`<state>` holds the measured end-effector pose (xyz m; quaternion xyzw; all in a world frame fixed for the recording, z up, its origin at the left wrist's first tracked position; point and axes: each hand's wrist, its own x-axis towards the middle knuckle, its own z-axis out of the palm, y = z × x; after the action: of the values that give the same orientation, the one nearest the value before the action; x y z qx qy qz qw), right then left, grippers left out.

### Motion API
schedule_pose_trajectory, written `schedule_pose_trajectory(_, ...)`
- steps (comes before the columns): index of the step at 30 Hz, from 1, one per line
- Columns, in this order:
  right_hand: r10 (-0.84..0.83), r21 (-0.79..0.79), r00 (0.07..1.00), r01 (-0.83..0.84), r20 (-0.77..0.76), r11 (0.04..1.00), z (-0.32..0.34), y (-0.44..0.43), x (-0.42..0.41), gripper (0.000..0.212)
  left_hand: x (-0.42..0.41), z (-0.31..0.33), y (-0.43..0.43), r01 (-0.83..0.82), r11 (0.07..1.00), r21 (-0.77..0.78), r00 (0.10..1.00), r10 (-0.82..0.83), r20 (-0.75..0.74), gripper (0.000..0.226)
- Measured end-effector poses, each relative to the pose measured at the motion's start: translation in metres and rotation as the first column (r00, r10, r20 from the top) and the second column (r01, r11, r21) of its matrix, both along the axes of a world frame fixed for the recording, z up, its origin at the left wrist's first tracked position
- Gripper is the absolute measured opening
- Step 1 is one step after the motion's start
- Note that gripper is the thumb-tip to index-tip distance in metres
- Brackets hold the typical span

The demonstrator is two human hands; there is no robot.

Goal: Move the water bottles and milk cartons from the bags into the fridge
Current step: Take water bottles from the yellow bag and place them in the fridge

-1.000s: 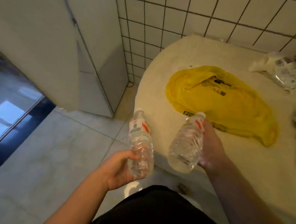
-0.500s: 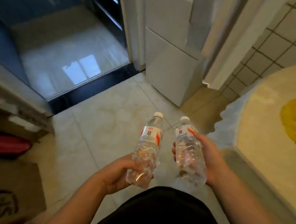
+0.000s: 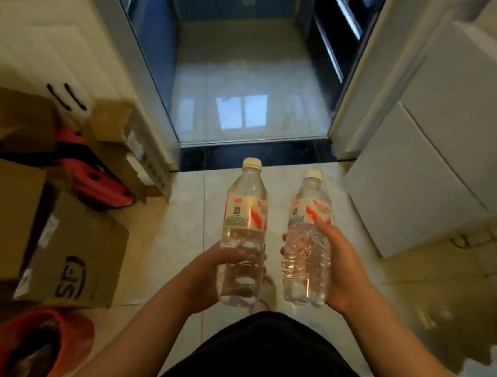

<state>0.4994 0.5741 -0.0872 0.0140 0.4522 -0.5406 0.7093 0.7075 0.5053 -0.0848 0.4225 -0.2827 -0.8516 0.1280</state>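
**Two water bottles, one in each hand**

Two clear bottles with white caps and red-and-white labels are held upright over the pale floor tiles (image 3: 177, 211), caps toward 12 o'clock, just beside each other but apart. The left hand (image 3: 201, 272) curls round the lower body of the left bottle (image 3: 245, 218). The right hand (image 3: 345, 275) wraps the right bottle (image 3: 310, 219) from its 3 o'clock side. At 12 o'clock lies a doorway's dark threshold (image 3: 253, 155). At 2 o'clock stands a white two-door unit (image 3: 447, 148). Cardboard boxes (image 3: 75, 250) sit at 9 o'clock.
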Motion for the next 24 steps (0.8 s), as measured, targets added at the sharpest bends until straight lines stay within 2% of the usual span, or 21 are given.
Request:
schedule_pose_trajectory(3,0.034,-0.030,0.997,-0.036,-0.063,0.999,0.008,-0.063,-0.020,0.052,-0.017,0.010,-0.054,-0.116,0.993,-0.021,0.993,0.116,-0.031,0.069)
schedule_pose_trajectory(7,0.051,-0.071,0.971,-0.069,-0.234,0.995,0.016,-0.138,-0.049,0.065,-0.045,0.015,-0.121,-0.240,0.967,-0.088,0.971,0.240,-0.021,0.073)
schedule_pose_trajectory(10,0.035,-0.123,0.907,-0.095,-0.420,0.988,0.027,-0.180,-0.064,0.064,-0.072,0.020,-0.162,-0.262,0.961,-0.086,0.965,0.260,-0.031,0.079)
schedule_pose_trajectory(12,0.004,-0.118,0.841,-0.081,-0.541,0.990,0.032,-0.200,-0.077,0.061,-0.094,0.027,-0.186,-0.234,0.963,-0.133,0.972,0.231,-0.034,0.079)
schedule_pose_trajectory(14,-0.046,-0.132,0.770,-0.050,-0.637,0.990,0.033,-0.215,-0.093,0.055,-0.120,0.036,-0.210,-0.179,0.962,-0.207,0.984,0.180,-0.014,0.067)
schedule_pose_trajectory(16,-0.093,-0.130,0.714,0.002,-0.694,0.992,0.030,-0.228,-0.111,0.053,-0.147,0.042,-0.234,-0.110,0.962,-0.249,0.993,0.115,0.006,0.055)
schedule_pose_trajectory(18,-0.152,-0.133,0.674,0.081,-0.722,0.988,0.028,-0.243,-0.131,0.042,-0.175,0.037,-0.262,-0.064,0.962,-0.265,0.997,0.074,0.030,0.050)
schedule_pose_trajectory(22,-0.291,-0.175,0.596,0.246,-0.748,0.953,0.030,-0.279,-0.170,0.032,-0.232,0.025,-0.323,0.092,0.961,-0.263,0.995,-0.079,0.058,0.075)
schedule_pose_trajectory(24,-0.361,-0.200,0.547,0.332,-0.756,0.922,0.034,-0.299,-0.190,0.030,-0.263,0.018,-0.355,0.186,0.944,-0.272,0.982,-0.184,0.032,0.072)
